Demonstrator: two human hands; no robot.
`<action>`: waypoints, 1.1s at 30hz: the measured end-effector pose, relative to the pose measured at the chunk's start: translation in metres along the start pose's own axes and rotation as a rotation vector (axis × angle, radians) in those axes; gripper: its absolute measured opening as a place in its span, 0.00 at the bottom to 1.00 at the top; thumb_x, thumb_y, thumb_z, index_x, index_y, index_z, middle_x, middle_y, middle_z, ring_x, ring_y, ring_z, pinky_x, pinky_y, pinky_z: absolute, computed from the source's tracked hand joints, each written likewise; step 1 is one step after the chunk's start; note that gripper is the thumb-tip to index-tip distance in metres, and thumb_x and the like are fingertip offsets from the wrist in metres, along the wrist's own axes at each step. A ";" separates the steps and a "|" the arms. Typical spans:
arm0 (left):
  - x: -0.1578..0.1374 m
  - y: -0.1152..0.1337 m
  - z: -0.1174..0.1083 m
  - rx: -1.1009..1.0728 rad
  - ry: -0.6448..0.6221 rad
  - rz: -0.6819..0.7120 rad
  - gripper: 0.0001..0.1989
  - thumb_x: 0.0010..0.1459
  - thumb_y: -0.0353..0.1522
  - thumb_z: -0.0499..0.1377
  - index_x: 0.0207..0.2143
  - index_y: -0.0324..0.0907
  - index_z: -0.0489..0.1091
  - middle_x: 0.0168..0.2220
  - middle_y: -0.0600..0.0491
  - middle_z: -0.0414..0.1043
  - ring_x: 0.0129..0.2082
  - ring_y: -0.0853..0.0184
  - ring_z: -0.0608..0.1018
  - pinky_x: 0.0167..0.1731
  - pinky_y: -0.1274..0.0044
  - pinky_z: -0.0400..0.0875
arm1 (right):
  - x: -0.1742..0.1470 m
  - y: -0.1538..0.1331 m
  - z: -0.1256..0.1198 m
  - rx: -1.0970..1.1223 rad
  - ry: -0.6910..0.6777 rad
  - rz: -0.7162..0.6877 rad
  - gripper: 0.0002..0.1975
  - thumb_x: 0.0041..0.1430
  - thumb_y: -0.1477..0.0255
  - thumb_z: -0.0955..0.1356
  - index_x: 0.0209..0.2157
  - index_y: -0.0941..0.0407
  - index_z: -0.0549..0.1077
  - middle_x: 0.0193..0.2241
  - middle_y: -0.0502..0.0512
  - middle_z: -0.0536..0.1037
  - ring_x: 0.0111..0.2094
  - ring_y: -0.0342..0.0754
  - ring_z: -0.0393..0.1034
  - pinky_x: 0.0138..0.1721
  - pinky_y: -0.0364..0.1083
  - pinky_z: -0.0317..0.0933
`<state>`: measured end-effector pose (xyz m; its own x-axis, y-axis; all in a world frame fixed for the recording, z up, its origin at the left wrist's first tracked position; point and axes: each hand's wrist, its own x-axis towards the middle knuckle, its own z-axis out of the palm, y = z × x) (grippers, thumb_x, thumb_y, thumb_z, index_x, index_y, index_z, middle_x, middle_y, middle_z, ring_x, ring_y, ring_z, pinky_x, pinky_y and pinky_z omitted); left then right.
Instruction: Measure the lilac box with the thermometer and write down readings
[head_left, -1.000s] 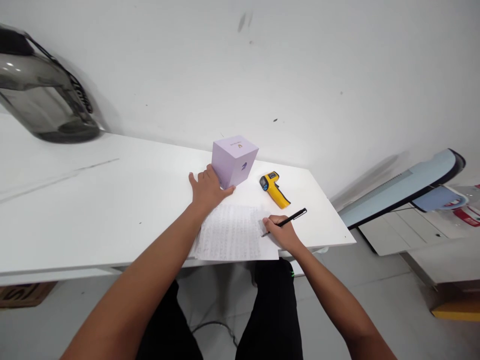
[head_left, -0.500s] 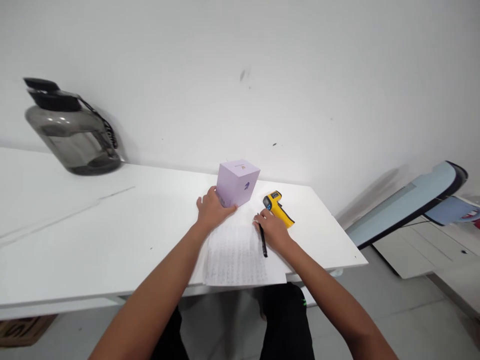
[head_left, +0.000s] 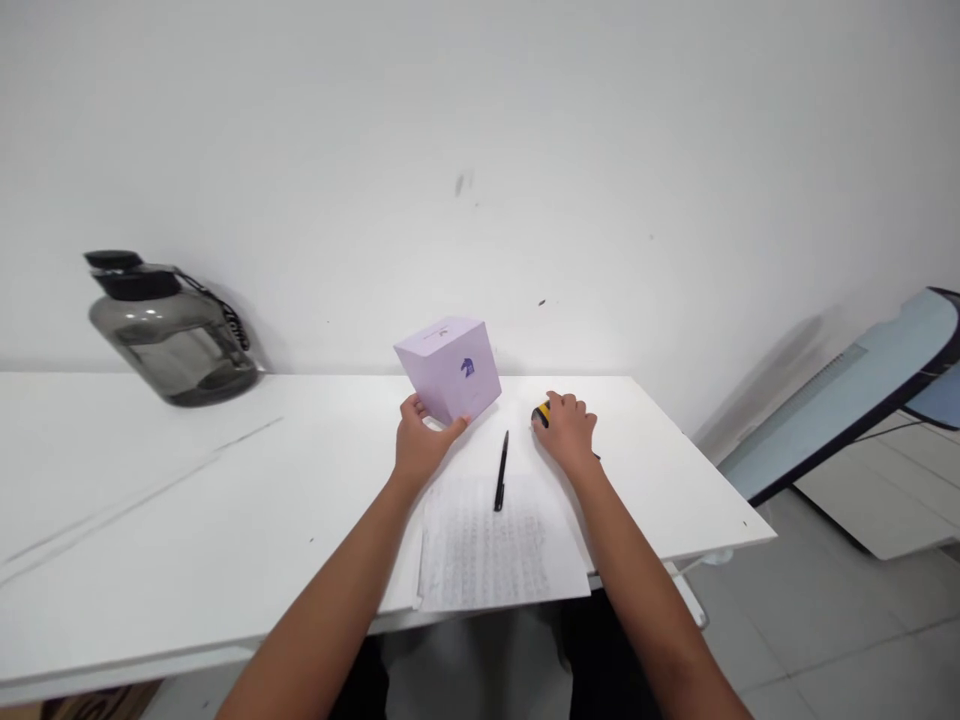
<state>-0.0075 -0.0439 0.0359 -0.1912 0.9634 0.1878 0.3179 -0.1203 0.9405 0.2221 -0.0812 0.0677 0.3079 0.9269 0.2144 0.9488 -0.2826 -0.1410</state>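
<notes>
My left hand (head_left: 426, 443) grips a lavender box (head_left: 459, 368) at its lower edge, thumb in front and fingers at the left side. The box is tilted, with a dark blue emblem on the side facing me. To its right, my right hand (head_left: 568, 432) is closed over a yellow and black infrared thermometer (head_left: 543, 413), hiding most of it. Between my hands lies a black pen (head_left: 501, 472), its lower end on sheets of paper (head_left: 487, 550) covered with rows of writing. The sheets reach over the table's front edge.
A large grey see-through water bottle (head_left: 176, 345) with a black lid stands at the left against the wall. The white table (head_left: 187, 520) ends at the right. Beyond it leans a pale blue panel (head_left: 840, 400) with a black edge.
My right hand has let go of the pen, which now lies down, and has moved onto the thermometer. The box has turned and tilted in my left hand. The view has shifted.
</notes>
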 end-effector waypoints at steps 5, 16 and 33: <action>-0.013 0.015 -0.006 0.056 0.043 0.072 0.46 0.43 0.47 0.71 0.59 0.45 0.54 0.62 0.41 0.65 0.61 0.53 0.71 0.57 0.61 0.69 | -0.001 0.019 0.011 0.123 -0.120 0.113 0.41 0.60 0.52 0.69 0.68 0.56 0.55 0.57 0.70 0.70 0.58 0.66 0.64 0.53 0.59 0.55; -0.025 0.021 -0.001 0.176 0.044 0.156 0.48 0.40 0.47 0.71 0.60 0.45 0.55 0.61 0.43 0.66 0.60 0.52 0.72 0.58 0.60 0.69 | -0.002 0.015 0.009 0.280 -0.077 0.139 0.43 0.60 0.57 0.70 0.68 0.64 0.53 0.55 0.73 0.74 0.56 0.65 0.68 0.54 0.57 0.59; -0.020 0.011 0.006 0.185 -0.008 0.052 0.41 0.45 0.48 0.68 0.57 0.48 0.55 0.61 0.45 0.67 0.54 0.53 0.78 0.50 0.63 0.74 | -0.039 -0.019 0.006 1.457 0.039 -0.297 0.24 0.54 0.59 0.75 0.49 0.54 0.71 0.43 0.57 0.81 0.44 0.53 0.77 0.49 0.53 0.71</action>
<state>0.0049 -0.0635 0.0404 -0.1625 0.9592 0.2315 0.4926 -0.1244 0.8613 0.1912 -0.1102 0.0558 0.1444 0.8916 0.4293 0.0803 0.4218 -0.9031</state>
